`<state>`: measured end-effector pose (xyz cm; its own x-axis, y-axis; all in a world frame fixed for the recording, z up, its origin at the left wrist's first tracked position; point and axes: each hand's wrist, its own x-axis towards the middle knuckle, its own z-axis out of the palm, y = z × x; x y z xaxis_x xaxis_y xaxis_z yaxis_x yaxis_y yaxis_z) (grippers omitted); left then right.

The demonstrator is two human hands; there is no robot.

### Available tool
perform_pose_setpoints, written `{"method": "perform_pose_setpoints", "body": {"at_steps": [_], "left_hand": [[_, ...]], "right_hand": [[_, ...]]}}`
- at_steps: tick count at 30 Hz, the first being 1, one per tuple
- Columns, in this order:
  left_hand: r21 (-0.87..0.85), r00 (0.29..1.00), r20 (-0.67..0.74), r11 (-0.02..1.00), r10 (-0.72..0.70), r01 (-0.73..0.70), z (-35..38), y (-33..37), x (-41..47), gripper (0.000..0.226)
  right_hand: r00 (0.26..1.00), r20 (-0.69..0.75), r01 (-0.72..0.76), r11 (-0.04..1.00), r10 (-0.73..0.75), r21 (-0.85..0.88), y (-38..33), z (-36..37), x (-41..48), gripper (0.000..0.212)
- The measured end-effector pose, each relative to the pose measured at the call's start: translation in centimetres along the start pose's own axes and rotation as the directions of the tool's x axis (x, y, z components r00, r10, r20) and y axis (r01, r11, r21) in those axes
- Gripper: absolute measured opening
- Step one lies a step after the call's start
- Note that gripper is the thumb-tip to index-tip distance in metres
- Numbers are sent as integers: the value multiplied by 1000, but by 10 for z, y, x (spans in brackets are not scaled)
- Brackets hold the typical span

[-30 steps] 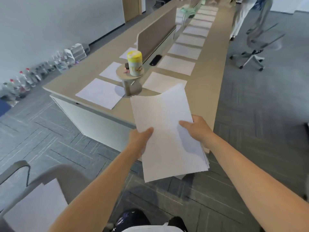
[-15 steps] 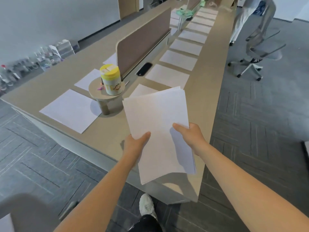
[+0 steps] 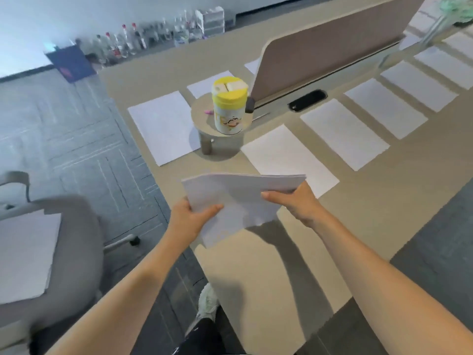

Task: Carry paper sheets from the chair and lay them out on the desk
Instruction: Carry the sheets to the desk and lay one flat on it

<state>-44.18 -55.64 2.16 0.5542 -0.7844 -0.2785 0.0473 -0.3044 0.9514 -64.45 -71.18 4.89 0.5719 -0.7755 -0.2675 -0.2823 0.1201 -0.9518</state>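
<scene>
Carry step done. Left hand (image 3: 190, 217) and right hand (image 3: 294, 201) pinch paper stack (image 3: 238, 193) over desk (image 3: 268, 265) near corner. Next: peel one sheet, lay it flat on bare near edge.

Both bare forearms are reaching forward from the lower edge of the view, converging toward the centre. The left hand (image 3: 190, 217) is curling at the end of a forearm that is rising from lower left, its thumb lying flat on top of the stack of paper sheets (image 3: 240, 198) and its fingers tucking out of sight beneath. The right hand (image 3: 294, 203) is extending from a forearm that is entering at lower right, wrist slightly bent, thumb pressing on the top of the stack near its right edge while the fingers are wrapping under. Both hands are gripping, held near each other but apart.
</scene>
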Motion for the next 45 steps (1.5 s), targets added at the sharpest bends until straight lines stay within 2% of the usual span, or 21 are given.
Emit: {"method": "perform_pose_setpoints", "body": {"at_steps": [5,7,10,14,17,21,23,24,27,29,32,35,39,40,43,44,45], "left_hand": [[-77,963,-259,992,75,-98,32,-4,-42,26],[-87,949,-300,988,94,-125,41,-5,-55,23],[-60,940,-337,995,58,-83,58,-9,-73,16],[-123,904,-428,991,0,-59,74,0,-88,26],[-111,883,-470,991,12,-72,77,3,-98,28],[-56,892,-452,998,0,-29,79,-3,-108,24],[-65,887,-460,998,-25,-5,76,4,-107,22],[-79,880,-473,997,-38,0,71,7,-103,22],[-114,883,-463,993,-75,25,54,22,-88,21],[-162,894,-429,985,-126,61,43,29,-73,22],[-229,916,-342,964,-210,136,31,25,-44,19],[-292,911,-234,918,-341,269,27,3,-21,24],[-188,842,-241,874,-483,448,27,-37,-8,16],[-178,827,-259,866,-499,467,27,-46,-4,18],[-145,803,-306,859,-511,491,24,-67,12,24],[-133,799,-318,859,-510,495,23,-72,18,24],[-116,798,-328,860,-505,497,21,-77,25,22]], "right_hand": [[990,102,88,991,-98,101,8,-12,9,21],[974,186,118,990,-131,78,12,-21,12,21],[936,332,110,993,-115,36,19,-24,8,17],[911,382,163,987,-157,17,17,-27,4,11],[911,382,156,987,-157,33,21,-31,1,18],[894,437,116,993,-95,-22,33,-31,-7,45],[897,431,111,994,-97,-8,29,-32,-6,51],[899,425,106,994,-101,11,26,-32,-4,47],[916,396,69,997,-72,20,13,-30,8,16],[929,364,58,998,-57,9,9,-25,17,7],[944,329,-23,997,0,67,15,-14,33,8],[923,333,-244,962,192,125,33,0,54,20],[883,297,-373,927,363,-22,60,13,88,25],[870,305,-387,920,387,-61,65,17,96,32],[838,327,-404,899,438,-170,74,33,122,70],[836,316,-400,893,448,-207,73,38,128,67],[841,288,-395,884,458,-252,72,42,132,55]]}}
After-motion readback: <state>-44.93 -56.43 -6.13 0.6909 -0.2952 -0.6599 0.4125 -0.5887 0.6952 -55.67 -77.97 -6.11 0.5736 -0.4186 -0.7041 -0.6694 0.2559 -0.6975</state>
